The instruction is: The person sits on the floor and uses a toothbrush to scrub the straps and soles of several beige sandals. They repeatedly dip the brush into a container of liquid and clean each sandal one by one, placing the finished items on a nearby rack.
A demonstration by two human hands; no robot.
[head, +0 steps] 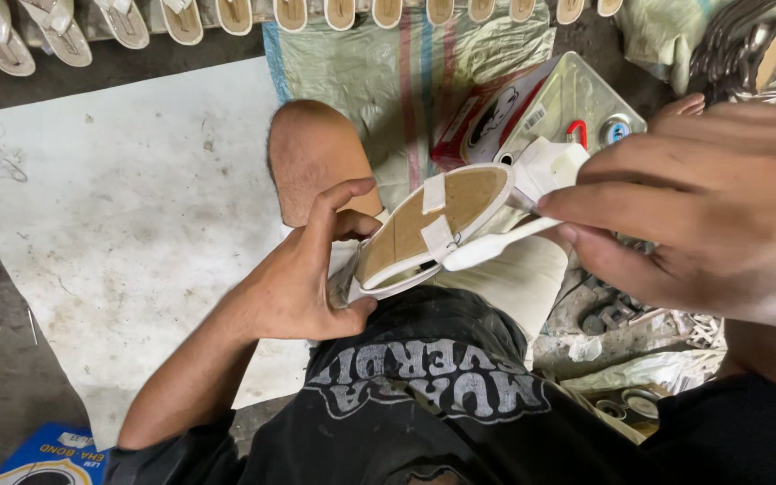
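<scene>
a: looking at the left hand (303,278) first, it cups the heel end of a white sandal sole (433,224), thumb under the rim, the fingers (339,202) curled over the top edge and pressed onto it. the sole sits tilted above the person's lap, tan insole facing up, with white straps (435,216) crossing its middle.

b: and the right hand (702,207)?

a: it's close to the camera. its fingers pinch a white brush handle (496,244), thumb below and index on top, and the handle runs across to touch the sole's lower edge near the straps. the other fingers are spread loosely above it.

b: what's around?

a: just behind the sole's toe end there's a metal tin (568,108) with a red label and a white spout, standing on a striped woven sack (406,72) on the floor. the bare knee (312,157) pokes up between the sack and a big dusty white sheet (110,216) spread to the left. along the top edge there's a row of finished pale sandals (181,18) lined up side by side. top right, a bundle of metal shoe forms (747,45), a bit blurry. a blue box (51,454) lies at the bottom left corner, and scraps and bits of hardware (612,314) lie under the right hand, too cluttered to tell apart.
</scene>
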